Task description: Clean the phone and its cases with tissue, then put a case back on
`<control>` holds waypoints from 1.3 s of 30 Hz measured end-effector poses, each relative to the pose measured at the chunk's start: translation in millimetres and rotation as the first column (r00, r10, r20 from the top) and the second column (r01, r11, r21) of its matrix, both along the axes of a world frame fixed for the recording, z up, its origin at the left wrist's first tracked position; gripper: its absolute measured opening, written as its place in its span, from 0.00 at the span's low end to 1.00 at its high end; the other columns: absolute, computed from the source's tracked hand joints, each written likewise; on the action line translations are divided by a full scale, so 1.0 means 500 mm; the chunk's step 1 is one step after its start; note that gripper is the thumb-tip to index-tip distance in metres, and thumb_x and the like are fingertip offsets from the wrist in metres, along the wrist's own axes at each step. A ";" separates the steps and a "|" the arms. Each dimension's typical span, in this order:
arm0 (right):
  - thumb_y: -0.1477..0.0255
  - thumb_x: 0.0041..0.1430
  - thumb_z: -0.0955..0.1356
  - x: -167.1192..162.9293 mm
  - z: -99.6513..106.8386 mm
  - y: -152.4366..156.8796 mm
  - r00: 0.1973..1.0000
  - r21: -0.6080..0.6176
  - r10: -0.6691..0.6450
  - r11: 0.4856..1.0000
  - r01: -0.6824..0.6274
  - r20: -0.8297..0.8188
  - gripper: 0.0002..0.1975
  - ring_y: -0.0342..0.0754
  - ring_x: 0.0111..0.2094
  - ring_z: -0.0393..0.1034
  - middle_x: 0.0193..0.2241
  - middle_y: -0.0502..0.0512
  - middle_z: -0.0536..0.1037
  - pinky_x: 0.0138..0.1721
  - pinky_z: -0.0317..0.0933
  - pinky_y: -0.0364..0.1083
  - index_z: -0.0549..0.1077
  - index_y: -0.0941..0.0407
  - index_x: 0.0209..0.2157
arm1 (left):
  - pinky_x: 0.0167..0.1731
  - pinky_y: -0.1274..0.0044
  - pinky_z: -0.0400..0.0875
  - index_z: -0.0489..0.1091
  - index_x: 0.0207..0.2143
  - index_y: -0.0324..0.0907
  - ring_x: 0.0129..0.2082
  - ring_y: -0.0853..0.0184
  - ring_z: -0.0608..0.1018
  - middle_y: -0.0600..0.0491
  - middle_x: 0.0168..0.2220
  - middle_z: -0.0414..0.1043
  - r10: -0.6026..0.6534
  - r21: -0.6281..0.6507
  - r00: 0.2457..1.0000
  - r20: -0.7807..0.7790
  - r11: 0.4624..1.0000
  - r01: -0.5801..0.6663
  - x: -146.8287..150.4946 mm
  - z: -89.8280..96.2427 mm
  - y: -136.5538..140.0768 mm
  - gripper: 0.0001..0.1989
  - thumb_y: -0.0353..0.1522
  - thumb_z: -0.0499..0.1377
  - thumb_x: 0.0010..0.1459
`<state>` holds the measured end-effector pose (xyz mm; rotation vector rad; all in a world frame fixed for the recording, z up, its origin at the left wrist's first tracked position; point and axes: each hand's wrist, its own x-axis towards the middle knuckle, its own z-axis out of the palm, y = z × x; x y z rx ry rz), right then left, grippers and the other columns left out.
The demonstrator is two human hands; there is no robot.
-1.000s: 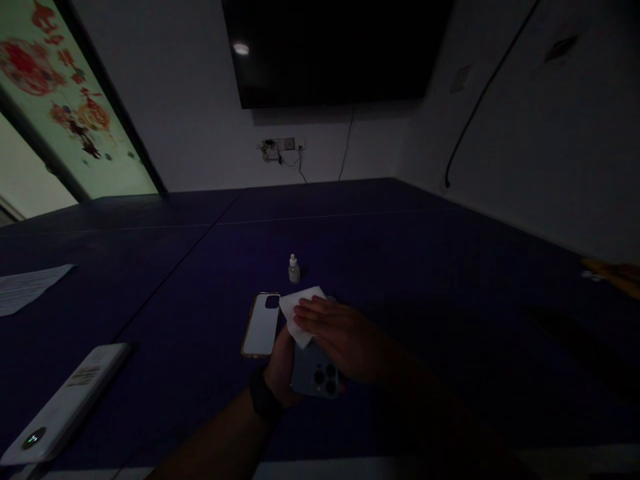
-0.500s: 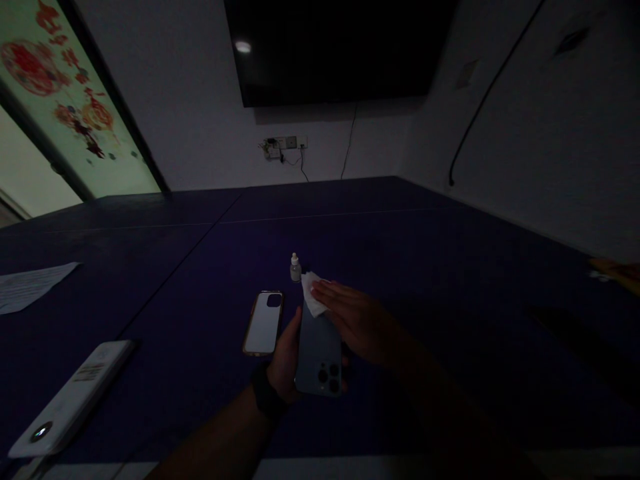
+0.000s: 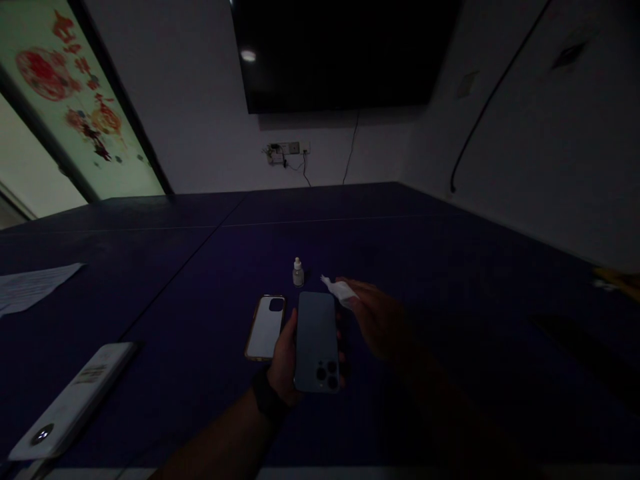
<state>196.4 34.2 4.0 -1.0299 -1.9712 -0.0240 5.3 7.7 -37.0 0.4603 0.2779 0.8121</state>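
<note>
My left hand (image 3: 285, 363) is closed around a blue-grey smartphone (image 3: 316, 337), its back facing up and its camera lenses at the near end. The fingertips wrap the phone's right edge. Beside the phone's upper right corner, my right hand (image 3: 377, 320) pinches a crumpled white tissue (image 3: 342, 291), held apart from the phone's back. Left of the phone lies a phone case (image 3: 265, 328) with a gold-brown rim and a camera cutout. A small dropper bottle (image 3: 299, 274) with a white cap stands upright just beyond the phone.
The dark blue table (image 3: 200, 287) holds a long white device (image 3: 75, 400) at the left, with a cable at its near end. Printed paper (image 3: 37, 287) lies behind it. A dark flat object (image 3: 575, 343) sits at the right. A screen (image 3: 345, 53) hangs on the wall.
My right hand has lifted the tissue off the phone's back and moved right, uncovering the phone's far end. My left hand keeps hold of the phone. The view has tilted slightly.
</note>
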 end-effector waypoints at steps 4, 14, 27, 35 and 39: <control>0.76 0.70 0.60 -0.043 -0.012 -0.012 0.965 -0.011 0.206 0.978 -0.207 0.161 0.21 0.54 0.63 0.68 0.60 0.61 0.75 0.62 0.66 0.60 0.72 0.55 0.60 | 0.32 0.69 0.75 0.68 0.60 0.40 0.32 0.58 0.82 0.43 0.39 0.80 0.070 -0.102 0.996 -0.057 0.992 -0.076 0.001 -0.013 0.005 0.36 0.57 0.52 0.64; 0.77 0.70 0.60 -0.019 -0.016 0.008 0.940 -0.015 0.268 0.963 -0.271 0.211 0.21 0.54 0.64 0.66 0.61 0.63 0.73 0.65 0.61 0.62 0.71 0.57 0.61 | 0.29 0.68 0.77 0.74 0.50 0.37 0.32 0.57 0.83 0.43 0.38 0.81 0.068 -0.077 0.998 0.004 0.995 -0.067 -0.003 -0.017 0.010 0.33 0.56 0.51 0.65; 0.78 0.69 0.61 -0.017 -0.012 0.005 0.898 -0.065 0.398 0.917 -0.393 0.188 0.21 0.54 0.64 0.66 0.59 0.60 0.76 0.66 0.58 0.64 0.71 0.55 0.61 | 0.28 0.70 0.76 0.74 0.51 0.37 0.31 0.58 0.82 0.43 0.38 0.81 0.072 -0.031 0.997 0.007 0.997 -0.072 -0.008 -0.013 0.005 0.32 0.55 0.49 0.67; 0.75 0.70 0.61 -0.015 -0.014 0.003 0.901 -0.075 0.410 0.912 -0.404 0.139 0.21 0.54 0.66 0.63 0.61 0.60 0.74 0.68 0.54 0.64 0.70 0.54 0.62 | 0.27 0.70 0.77 0.74 0.52 0.37 0.32 0.58 0.83 0.44 0.39 0.80 0.068 -0.006 0.997 0.035 0.998 -0.068 -0.008 -0.009 -0.001 0.32 0.54 0.49 0.67; 0.74 0.71 0.60 -0.013 -0.016 0.003 0.908 -0.085 0.410 0.911 -0.403 0.091 0.20 0.55 0.63 0.68 0.57 0.61 0.77 0.67 0.56 0.64 0.72 0.55 0.60 | 0.28 0.67 0.78 0.74 0.52 0.39 0.33 0.56 0.83 0.44 0.42 0.81 0.058 0.011 0.996 0.067 0.998 -0.059 -0.008 -0.005 -0.001 0.31 0.55 0.49 0.67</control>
